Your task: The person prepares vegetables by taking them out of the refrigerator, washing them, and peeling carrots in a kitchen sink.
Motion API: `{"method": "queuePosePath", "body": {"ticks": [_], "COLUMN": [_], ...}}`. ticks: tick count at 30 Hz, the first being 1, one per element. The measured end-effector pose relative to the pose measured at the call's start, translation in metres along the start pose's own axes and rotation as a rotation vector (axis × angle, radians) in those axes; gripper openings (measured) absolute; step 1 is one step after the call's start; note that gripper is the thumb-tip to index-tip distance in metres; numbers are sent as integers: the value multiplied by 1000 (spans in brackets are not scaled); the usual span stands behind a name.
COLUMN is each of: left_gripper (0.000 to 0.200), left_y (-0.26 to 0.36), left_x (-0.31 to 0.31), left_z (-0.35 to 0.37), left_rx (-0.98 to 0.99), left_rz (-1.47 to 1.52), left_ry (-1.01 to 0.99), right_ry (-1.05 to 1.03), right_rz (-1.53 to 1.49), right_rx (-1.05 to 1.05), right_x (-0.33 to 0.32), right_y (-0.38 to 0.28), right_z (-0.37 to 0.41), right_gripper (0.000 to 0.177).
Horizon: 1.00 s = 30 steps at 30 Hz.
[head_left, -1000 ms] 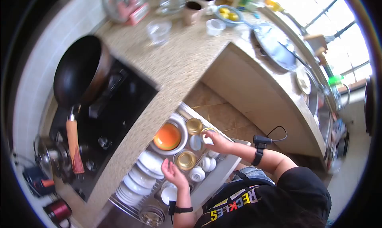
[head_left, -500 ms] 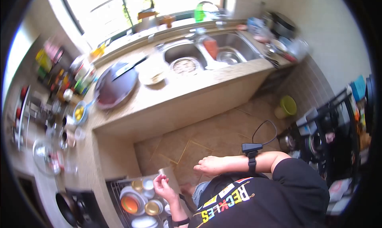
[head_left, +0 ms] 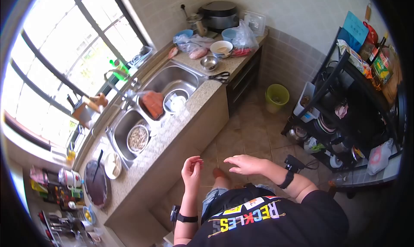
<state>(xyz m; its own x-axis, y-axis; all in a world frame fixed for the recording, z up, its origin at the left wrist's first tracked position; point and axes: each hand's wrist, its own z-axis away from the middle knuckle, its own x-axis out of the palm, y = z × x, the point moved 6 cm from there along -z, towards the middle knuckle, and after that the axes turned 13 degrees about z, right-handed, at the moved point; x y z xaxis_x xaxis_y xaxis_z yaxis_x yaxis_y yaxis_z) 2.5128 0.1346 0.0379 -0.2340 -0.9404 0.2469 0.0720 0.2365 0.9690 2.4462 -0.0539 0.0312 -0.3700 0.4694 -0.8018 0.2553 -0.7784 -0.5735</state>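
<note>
My left hand [head_left: 192,170] is raised in front of my body with its fingers loosely bent and nothing in them. Opposite it, my right hand [head_left: 245,164] stretches its fingers toward the left one, palm down and bare of any object. A gap with floor and my leg showing lies between the two. Both hands hang in the air, apart from the stone counter [head_left: 172,130], which is nearest to the left one. Dark straps with small devices sit on both wrists, the right device [head_left: 295,163] trailing a cable.
Along the window runs a double sink [head_left: 177,76] holding an orange-red slab [head_left: 152,103] and a bowl of pale strips [head_left: 138,138]. Black-handled scissors [head_left: 221,77] lie at the counter's edge. A green bin [head_left: 276,98] stands on the floor, near a loaded black rack [head_left: 330,89] at right.
The view has turned to the right, and the pulled-out drawer of dishes has left it. My left hand has moved from beside that drawer to before my body; my right fingers are more extended.
</note>
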Motion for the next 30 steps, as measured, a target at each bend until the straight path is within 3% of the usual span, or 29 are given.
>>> {"method": "queuePosePath", "body": {"ticks": [7,11,14,19,20,21,23,24,27,29,30], "left_gripper": [17,20,23,25,25,24,28,31,41,44,51], "left_y": [-23,-37,-38,-51,-55,-60,-71,-77,-101,-126,-136], "left_x": [49,81,124,170,178,184,191,196,212,226,237], "left_z": [-146,-240,-301,-371,-381,-391,-410,-419,-448,-467,-477], "left_rx": [-131,-201,-257,-407,-447,-487,-532,-558,-598,-706,-766], "left_rz": [18,1,63,221,264,308,339,353,382,462,504], "left_ry": [-129,-186,-285,-278,-275,-269,-235,-227,-206,-82,-78], "right_ry": [181,350,518,727,720,702,730,771,595,555,570], "right_rz": [-176,-77,-262,-693,-627,-626,-264,-131,113,145,118], "right_rx": [165,229,340,515,502,499,445,301,302,271,220], "right_x": [-92,-160,-213,-259,-267,-275,-298,-305,-307,-315,-324], "right_y": [95,160,210,309,325,336,347,352,382,395,395], "right_z": [-47,-82,-108,-158,-171,-184,-209,-226,-261,-276,-280], "right_gripper": [38,35,35,46,59,59,74,85,79,49,44]}}
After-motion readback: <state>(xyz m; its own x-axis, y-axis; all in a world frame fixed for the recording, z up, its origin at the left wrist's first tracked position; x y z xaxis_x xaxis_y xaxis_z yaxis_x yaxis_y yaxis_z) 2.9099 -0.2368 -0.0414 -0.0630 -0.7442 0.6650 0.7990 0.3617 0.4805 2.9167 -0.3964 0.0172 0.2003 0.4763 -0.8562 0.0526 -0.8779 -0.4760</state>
